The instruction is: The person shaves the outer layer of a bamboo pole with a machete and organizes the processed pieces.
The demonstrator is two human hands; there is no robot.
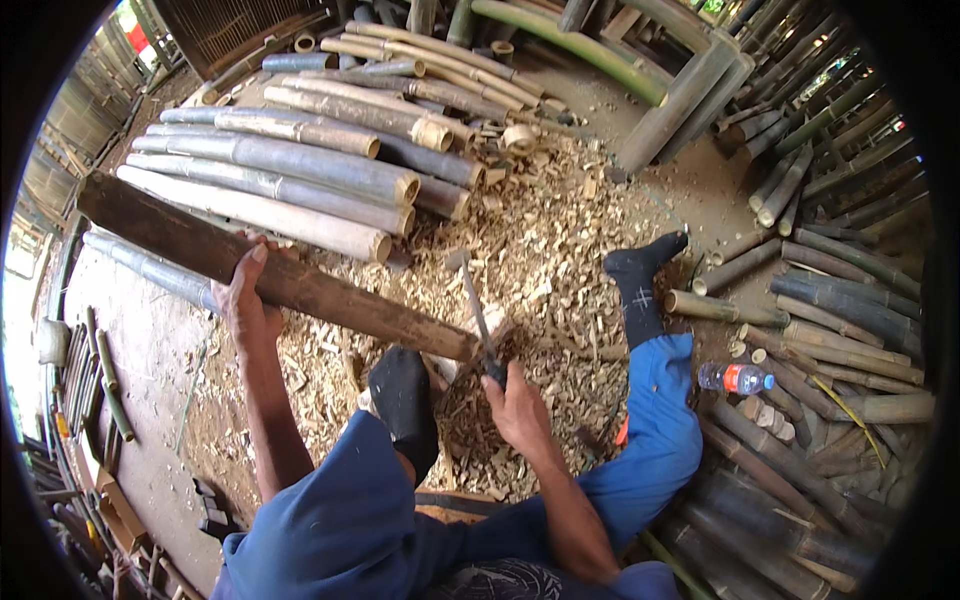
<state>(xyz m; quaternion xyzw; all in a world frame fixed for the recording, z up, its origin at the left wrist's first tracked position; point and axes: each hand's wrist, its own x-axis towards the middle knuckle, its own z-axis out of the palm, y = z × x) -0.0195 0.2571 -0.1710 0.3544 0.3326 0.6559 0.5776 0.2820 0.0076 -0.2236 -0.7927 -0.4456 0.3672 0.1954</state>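
Observation:
A thick, dark brown bamboo pole (345,305) slants from the far left down to the middle, its near end paler and scraped. My left hand (246,295) is closed round it, thumb on top. In my right hand (520,408) is the dark handle of a long-bladed knife (476,305), its blade pointing away from me. The blade passes close by the pole's near end; whether they touch, I cannot tell. Under that end lies a pale wooden block (488,325), partly hidden by the pole. My foot in a black sock (403,400) rests just below the pole.
Wood chips (560,260) cover the ground around me. Cut bamboo poles (290,165) lie stacked at the far left, with more bamboo (840,310) piled on the right. A plastic bottle (735,378) lies beyond my right knee. My other socked foot (640,280) stretches out to the right.

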